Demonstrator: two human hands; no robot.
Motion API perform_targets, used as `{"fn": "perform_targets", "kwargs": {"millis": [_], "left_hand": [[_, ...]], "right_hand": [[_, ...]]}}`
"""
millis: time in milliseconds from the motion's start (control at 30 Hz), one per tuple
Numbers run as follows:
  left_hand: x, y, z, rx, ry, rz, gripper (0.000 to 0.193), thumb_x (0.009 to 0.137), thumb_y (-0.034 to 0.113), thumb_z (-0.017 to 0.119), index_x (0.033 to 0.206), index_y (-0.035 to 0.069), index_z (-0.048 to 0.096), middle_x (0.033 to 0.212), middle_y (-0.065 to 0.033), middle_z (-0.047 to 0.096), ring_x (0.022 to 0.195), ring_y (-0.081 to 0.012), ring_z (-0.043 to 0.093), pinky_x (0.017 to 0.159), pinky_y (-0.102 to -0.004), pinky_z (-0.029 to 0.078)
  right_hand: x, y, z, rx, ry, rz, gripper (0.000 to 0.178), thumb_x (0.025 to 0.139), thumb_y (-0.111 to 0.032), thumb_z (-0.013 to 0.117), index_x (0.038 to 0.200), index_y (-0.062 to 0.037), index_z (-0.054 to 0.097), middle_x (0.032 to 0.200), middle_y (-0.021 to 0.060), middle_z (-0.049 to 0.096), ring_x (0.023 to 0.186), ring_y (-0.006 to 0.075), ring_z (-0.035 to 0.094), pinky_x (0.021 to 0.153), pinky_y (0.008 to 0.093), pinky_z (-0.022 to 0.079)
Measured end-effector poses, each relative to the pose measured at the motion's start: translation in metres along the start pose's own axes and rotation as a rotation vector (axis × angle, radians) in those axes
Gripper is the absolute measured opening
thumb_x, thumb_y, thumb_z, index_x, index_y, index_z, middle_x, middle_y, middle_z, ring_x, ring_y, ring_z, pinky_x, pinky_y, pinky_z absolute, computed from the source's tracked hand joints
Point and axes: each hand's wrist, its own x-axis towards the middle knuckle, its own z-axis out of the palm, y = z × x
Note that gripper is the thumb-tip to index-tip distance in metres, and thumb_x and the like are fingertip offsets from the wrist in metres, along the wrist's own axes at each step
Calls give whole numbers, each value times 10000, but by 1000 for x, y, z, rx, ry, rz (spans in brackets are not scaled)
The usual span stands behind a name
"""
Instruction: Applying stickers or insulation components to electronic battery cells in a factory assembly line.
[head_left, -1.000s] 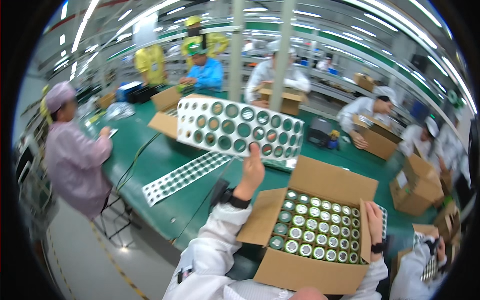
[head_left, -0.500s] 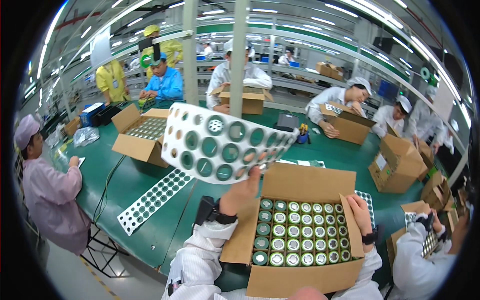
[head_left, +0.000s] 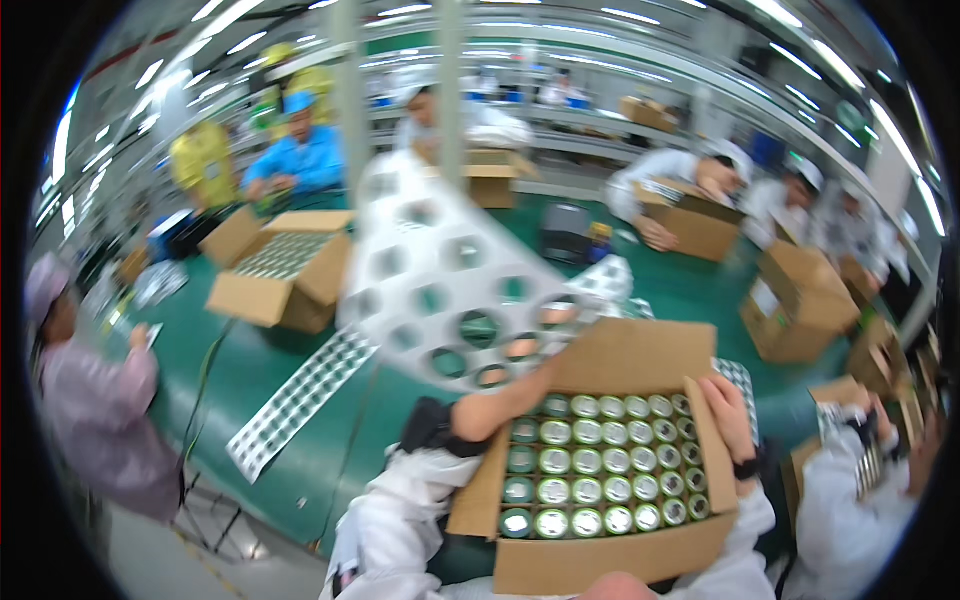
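Note:
In my left hand is a white sticker sheet punched with rows of round holes, blurred by motion and bent upward. Most of the fingers lie behind it; skin shows through some holes. The open cardboard box in front of me is packed with rows of cylindrical battery cells, green-sided with metallic tops. Along the left column the tops look darker green. My right hand grips the box's right flap, fingers over its edge.
Another strip of punched sheet lies on the green table to the left. Beyond it stands an open box of cells. A closed-up carton sits at right. Co-workers surround the table, one in pink at left.
My left hand has turned the sheet, so its left part now swings higher and the right end folds down toward the box. The right hand stays at the flap. The whole view has shifted slightly.

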Motion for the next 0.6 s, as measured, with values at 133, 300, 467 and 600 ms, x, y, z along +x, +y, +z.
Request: {"fn": "perform_targets", "kwargs": {"millis": [133,300,467,600], "left_hand": [[3,6,9,-1531,-42,-689,366,944,95,379,1291,-11,423,1230,-148,517,1125,-291,499,956,-359,392],[26,-8,0,-1901,-49,-907,362,971,148,350,1264,-46,440,1220,-157,520,1113,-265,494,962,-328,358],[20,-3,7,-2008,27,-941,401,983,226,333,1253,-42,459,1222,-153,520,1110,-248,493,974,-326,335],[44,-19,-7,-1965,62,-937,450,987,299,322,1265,-27,460,1225,-145,523,1126,-250,488,988,-330,321]], "right_hand": [[11,3,6,-58,-111,-47,255,927,-193,483,988,31,589,901,59,612,837,131,546,756,243,428],[9,2,1,88,-114,11,227,932,-184,492,949,13,603,930,29,556,876,104,524,791,233,409],[5,6,2,149,-99,17,257,931,-216,496,948,13,611,945,37,540,846,116,520,763,243,416],[5,9,5,169,-95,18,260,935,-218,493,946,13,610,935,35,530,827,109,513,750,240,416]]}}
